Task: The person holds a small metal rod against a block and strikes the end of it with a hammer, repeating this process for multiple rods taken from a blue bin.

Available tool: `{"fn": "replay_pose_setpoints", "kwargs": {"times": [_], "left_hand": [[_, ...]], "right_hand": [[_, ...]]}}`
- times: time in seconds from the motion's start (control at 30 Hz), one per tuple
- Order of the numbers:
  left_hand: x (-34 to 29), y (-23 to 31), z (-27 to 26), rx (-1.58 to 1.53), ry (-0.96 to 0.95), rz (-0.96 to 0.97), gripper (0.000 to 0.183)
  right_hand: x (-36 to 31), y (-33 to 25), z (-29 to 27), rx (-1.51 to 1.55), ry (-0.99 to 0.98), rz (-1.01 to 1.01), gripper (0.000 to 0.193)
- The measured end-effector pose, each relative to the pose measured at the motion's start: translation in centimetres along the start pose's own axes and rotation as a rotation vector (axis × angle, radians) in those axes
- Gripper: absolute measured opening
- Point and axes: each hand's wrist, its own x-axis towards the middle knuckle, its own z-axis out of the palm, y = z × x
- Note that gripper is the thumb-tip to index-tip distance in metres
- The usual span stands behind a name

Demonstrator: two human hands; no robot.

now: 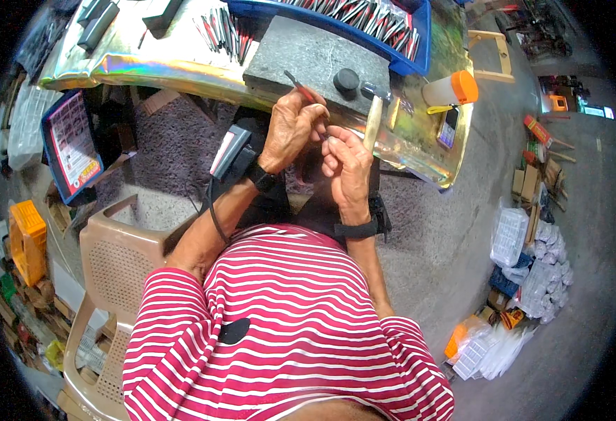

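Left hand closed around a red-handled tool, its thin tip angled up over the grey stone slab. Right hand, fingers curled shut, grips a pale wooden stick upright at the desk edge. Hands nearly touching. Blue tray behind.

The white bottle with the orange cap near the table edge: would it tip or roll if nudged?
The white bottle with the orange cap already lies on its side, so tipping seems unlikely. Its round body would probably roll. It looks like light plastic, and sits near the table edge.
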Motion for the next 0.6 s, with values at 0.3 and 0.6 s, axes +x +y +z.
{"fn": "replay_pose_setpoints", "kwargs": {"times": [0.3,0.6], "left_hand": [[1.6,0.8,-0.2,-0.063,-0.01,-0.008,0.012],[5.1,1.4,0.7,-0.026,0.0,0.024,0.008]], "right_hand": [[-0.9,-1.5,0.6,-0.027,-0.039,0.017,0.024],[-2.0,-4.2,0.1,-0.1,-0.085,-0.076,0.024]]}}
